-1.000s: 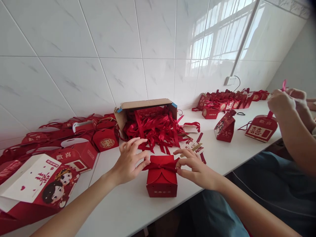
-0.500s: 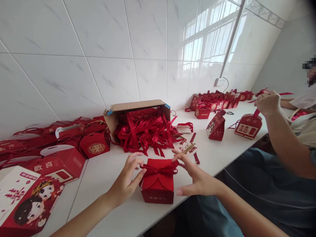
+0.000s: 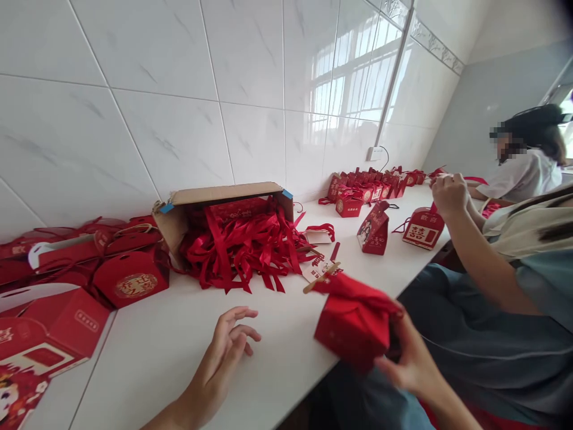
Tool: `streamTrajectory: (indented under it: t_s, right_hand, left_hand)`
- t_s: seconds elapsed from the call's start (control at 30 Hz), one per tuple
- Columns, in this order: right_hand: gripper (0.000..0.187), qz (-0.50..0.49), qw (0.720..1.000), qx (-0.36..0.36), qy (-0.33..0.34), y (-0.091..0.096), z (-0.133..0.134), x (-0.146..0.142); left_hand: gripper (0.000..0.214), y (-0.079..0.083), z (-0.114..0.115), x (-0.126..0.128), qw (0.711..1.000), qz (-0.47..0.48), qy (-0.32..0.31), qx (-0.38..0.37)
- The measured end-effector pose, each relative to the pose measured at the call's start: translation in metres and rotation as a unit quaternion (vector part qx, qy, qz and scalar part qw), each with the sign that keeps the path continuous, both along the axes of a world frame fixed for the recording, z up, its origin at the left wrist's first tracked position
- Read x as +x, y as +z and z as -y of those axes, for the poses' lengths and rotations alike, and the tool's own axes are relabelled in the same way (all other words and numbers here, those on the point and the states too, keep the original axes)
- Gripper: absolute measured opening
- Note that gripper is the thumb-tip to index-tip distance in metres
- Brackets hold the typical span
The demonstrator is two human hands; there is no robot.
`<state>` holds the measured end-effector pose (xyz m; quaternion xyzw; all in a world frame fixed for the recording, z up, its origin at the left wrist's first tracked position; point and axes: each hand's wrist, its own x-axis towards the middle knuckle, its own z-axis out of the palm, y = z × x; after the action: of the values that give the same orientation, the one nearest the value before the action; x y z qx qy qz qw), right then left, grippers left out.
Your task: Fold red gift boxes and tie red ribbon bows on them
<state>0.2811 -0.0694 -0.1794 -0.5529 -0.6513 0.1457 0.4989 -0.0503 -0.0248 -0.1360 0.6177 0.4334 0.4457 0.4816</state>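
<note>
A red gift box (image 3: pixel 351 334) is in my right hand (image 3: pixel 414 352), whose fingers grip it from the right side. The box is tilted at the table's front edge and slightly blurred; its ribbon bow cannot be made out clearly. My left hand (image 3: pixel 230 346) hovers over the white table to the left, fingers spread and curled a little, holding nothing. Beyond it, a cardboard carton (image 3: pixel 224 192) lies on its side, with red ribbons (image 3: pixel 250 245) spilling out. Small printed cards (image 3: pixel 317 267) lie just behind the held box.
Red boxes (image 3: pixel 132 278) crowd the left of the table (image 3: pixel 152 340). More red boxes (image 3: pixel 349 207) line the tiled wall at the far right. A box with a character print (image 3: pixel 373 230) stands nearer. A co-worker's hand (image 3: pixel 450 194) is above another box (image 3: pixel 423 228); another person sits farther back.
My right hand has taken hold of the gift box and moved it right, tilting it. My left hand has come away from the box. The view has turned to the right.
</note>
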Motion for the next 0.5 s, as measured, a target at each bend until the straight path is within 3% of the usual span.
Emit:
streamTrajectory:
  t_s: [0.07,0.13,0.2,0.37,0.5]
  right_hand:
    - [0.081,-0.008,0.993,-0.019,-0.117,0.006,-0.014,0.029]
    - [0.081,0.021,0.96,-0.045,-0.274,0.015,-0.032,0.052]
    - [0.089,0.026,0.937,-0.06,-0.344,0.021,-0.051,0.069]
    - [0.102,-0.011,0.942,-0.086,-0.324,0.019,-0.102,0.084]
    - [0.115,0.03,0.943,-0.115,-0.312,0.01,-0.139,0.079]
  left_hand:
    - [0.036,0.003,0.002,0.001,1.0,-0.004,0.0,-0.007]
    - [0.038,0.005,0.003,0.002,1.0,-0.009,0.0,-0.016]
    - [0.04,0.005,0.003,0.002,1.0,-0.016,0.003,-0.021]
    - [0.045,0.006,0.002,0.002,0.997,-0.054,0.017,-0.058]
    - [0.052,0.005,0.001,0.0,0.994,-0.07,0.023,-0.081]
